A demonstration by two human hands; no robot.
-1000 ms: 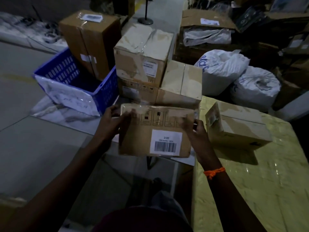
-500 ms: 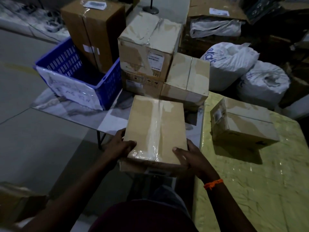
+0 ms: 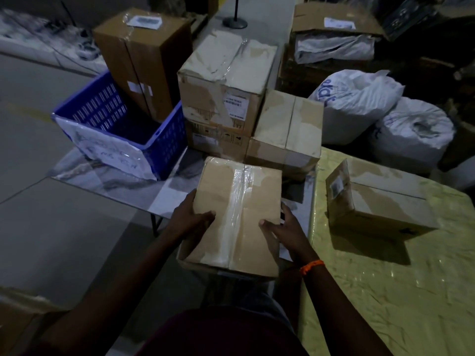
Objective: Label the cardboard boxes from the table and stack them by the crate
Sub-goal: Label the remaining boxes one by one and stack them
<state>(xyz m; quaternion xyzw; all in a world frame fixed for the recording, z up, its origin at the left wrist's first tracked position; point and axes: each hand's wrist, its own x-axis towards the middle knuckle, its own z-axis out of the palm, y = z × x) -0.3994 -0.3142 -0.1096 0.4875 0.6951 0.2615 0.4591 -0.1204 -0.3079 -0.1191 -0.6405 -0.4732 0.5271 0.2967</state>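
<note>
1. Cardboard, taped along its top seam: the held box [image 3: 236, 214] sits between both hands at the near edge of the low white table [image 3: 108, 181].
2. The left hand [image 3: 190, 222] clasps its left side, thumb on top.
3. The right hand [image 3: 282, 232] grips the right side, thumb on top.
4. Stacked boxes [image 3: 226, 98] stand beyond it, beside the blue crate [image 3: 164, 147].
5. Another box [image 3: 377, 201] rests on the yellow table [image 3: 385, 291].
</note>
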